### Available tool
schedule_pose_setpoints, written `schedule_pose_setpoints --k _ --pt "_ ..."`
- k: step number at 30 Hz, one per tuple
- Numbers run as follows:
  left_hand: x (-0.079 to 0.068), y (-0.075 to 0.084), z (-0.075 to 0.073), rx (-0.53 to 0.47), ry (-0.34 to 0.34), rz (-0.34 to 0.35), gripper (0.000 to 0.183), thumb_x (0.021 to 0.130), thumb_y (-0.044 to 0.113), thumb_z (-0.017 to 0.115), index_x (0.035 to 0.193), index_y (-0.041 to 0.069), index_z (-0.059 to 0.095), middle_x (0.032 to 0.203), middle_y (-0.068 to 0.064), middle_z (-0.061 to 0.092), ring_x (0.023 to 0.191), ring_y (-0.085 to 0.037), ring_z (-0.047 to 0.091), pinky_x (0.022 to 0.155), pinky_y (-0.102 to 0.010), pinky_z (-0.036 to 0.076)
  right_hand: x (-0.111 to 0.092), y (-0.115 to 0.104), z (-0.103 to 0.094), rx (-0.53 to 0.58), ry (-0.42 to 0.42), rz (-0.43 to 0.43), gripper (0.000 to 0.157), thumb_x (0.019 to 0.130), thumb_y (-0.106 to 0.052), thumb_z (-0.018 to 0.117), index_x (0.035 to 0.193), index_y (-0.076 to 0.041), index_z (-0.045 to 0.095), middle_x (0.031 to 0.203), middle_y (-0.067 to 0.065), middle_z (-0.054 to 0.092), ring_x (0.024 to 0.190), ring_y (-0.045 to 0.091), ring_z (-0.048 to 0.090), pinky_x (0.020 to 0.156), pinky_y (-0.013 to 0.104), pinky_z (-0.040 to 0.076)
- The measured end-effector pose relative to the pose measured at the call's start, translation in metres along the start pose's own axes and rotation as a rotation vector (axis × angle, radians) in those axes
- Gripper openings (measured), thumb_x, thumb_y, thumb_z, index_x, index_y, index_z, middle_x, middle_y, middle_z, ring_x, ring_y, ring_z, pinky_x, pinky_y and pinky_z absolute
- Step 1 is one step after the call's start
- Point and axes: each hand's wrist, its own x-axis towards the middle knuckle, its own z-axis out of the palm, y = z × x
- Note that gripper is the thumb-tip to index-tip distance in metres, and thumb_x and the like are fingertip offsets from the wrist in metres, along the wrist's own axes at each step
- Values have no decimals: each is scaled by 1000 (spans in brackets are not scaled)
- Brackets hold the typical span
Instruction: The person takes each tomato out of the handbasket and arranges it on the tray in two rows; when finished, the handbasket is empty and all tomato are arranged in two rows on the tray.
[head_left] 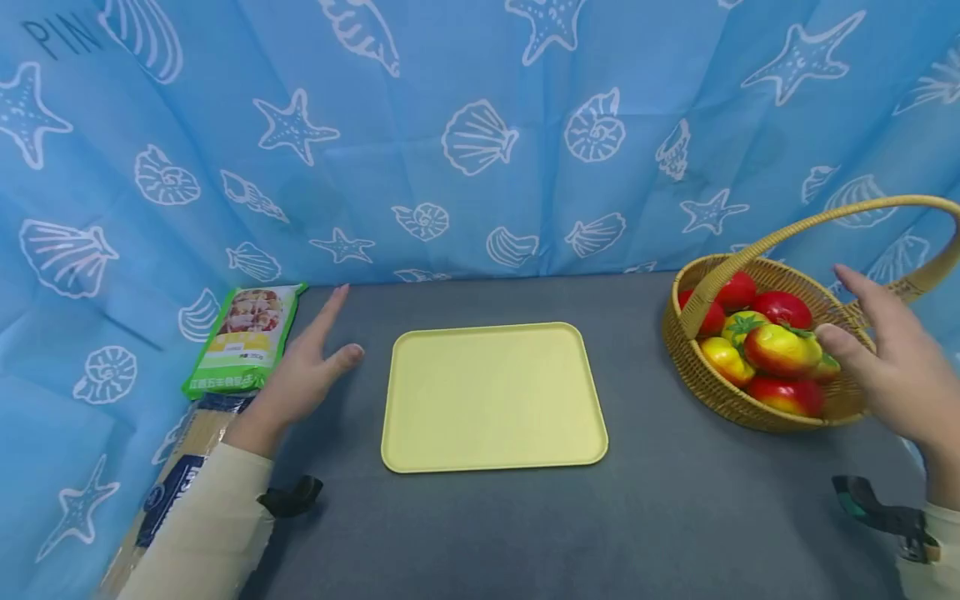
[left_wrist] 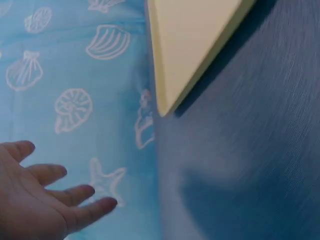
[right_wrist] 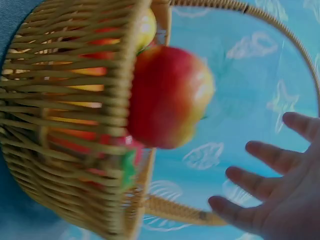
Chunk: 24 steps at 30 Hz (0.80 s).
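My left hand point(head_left: 298, 377) is held above the left side of the table with its fingers straight and thumb spread, holding nothing. Beside it are a green food packet point(head_left: 247, 333) and a long clear packet with a dark blue label point(head_left: 174, 492). On the right, my right hand point(head_left: 903, 367) hovers at the near right side of a wicker basket point(head_left: 738, 408), fingers spread and empty. Red and yellow fruits point(head_left: 783, 348) fill the basket; in the right wrist view one large fruit point(right_wrist: 170, 97) rises above the rim, apart from the fingers.
A pale yellow tray point(head_left: 495, 400) lies flat at the middle of the grey table point(head_left: 480, 533). The basket's tall handle point(head_left: 817, 225) arches over the fruits. Behind the table hangs a blue cloth point(head_left: 420, 75) with white shell and starfish prints.
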Motion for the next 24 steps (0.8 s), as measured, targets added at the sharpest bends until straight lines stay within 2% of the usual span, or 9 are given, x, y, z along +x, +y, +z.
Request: schedule_pose_setpoints --k 3,6,9,11,13,16,20,22,24 --pt "-2 -12 16 -159 37 21 96 106 72 50 178 22 11 181 -14 10 162 -48 14 123 -79 18 -2 13 3 109 63 -2 71 116 -31 47 173 -2 18 169 41 19 151 70 14 122 80 -2" --pt "-3 -23 33 -322 62 42 95 108 72 44 177 13 13 180 -18 13 159 -52 18 121 -79 23 -5 27 10 175 101 24 67 116 -28 48 175 -11 22 171 36 23 158 53 20 132 55 7" --pt "-3 -33 51 -488 60 16 94 110 72 37 176 12 12 178 -21 15 158 -52 22 119 -78 30 -9 41 19 236 121 67 66 116 -28 50 176 -18 24 172 29 27 160 28 26 126 26 13" --pt "-3 -40 65 -600 55 -10 91 111 71 32 176 11 11 178 -22 17 158 -50 24 119 -75 33 -12 48 25 259 130 107 66 115 -30 51 175 -21 26 173 26 28 158 19 29 123 20 18" --pt "-3 -44 76 -679 52 -44 88 112 69 27 176 11 11 177 -23 20 159 -45 26 122 -70 33 -15 52 31 277 132 153 65 115 -32 51 175 -22 27 173 22 30 156 18 31 122 19 22" --pt "-2 -47 89 -736 68 -78 81 116 61 23 175 6 15 175 -22 26 160 -36 29 125 -61 34 -19 55 40 272 157 188 63 115 -28 50 174 -20 31 170 15 38 144 11 42 109 9 33" --pt "-1 -48 96 -716 94 -121 69 120 47 30 173 2 22 173 -19 33 158 -28 34 126 -50 37 -20 55 47 278 190 169 61 114 -19 54 172 -17 37 164 6 47 125 -2 44 88 1 39" --pt "0 -49 96 -694 92 -142 66 120 40 38 172 1 25 173 -16 34 157 -26 36 126 -46 37 -18 53 49 258 174 178 62 113 -20 57 172 -15 37 164 10 46 129 1 44 97 3 35" --pt "2 -50 96 -671 82 -151 64 119 32 46 171 1 27 173 -14 34 158 -25 35 126 -42 37 -14 52 52 218 131 202 65 112 -23 59 172 -12 36 166 19 42 139 14 43 104 8 30"
